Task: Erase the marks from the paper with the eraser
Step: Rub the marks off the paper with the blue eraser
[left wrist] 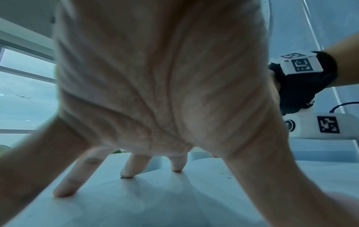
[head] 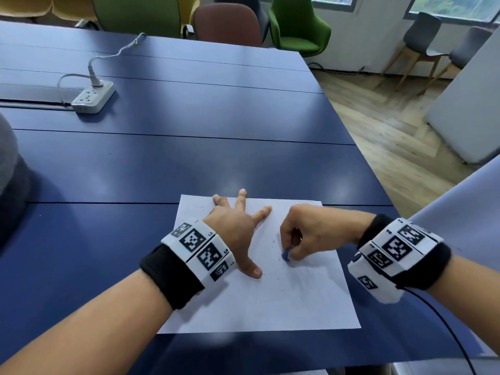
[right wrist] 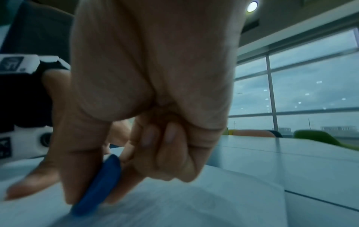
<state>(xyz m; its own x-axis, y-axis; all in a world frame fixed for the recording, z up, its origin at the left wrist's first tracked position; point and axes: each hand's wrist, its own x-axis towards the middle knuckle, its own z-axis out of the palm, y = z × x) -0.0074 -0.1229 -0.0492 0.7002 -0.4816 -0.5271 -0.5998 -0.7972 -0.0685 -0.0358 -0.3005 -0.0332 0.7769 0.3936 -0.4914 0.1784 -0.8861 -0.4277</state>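
A white sheet of paper lies on the blue table near its front edge, with faint grey pencil marks and dark crumbs on it. My left hand presses flat on the sheet's upper left part, fingers spread; the left wrist view shows its fingertips on the paper. My right hand pinches a small blue eraser between thumb and fingers, its lower end on the paper. In the right wrist view the eraser touches the sheet.
A white power strip with a cable lies at the table's far left. Chairs stand behind the table, among them a green one and a brown one. The table's right edge drops to a wooden floor. A grey object shows at the left edge.
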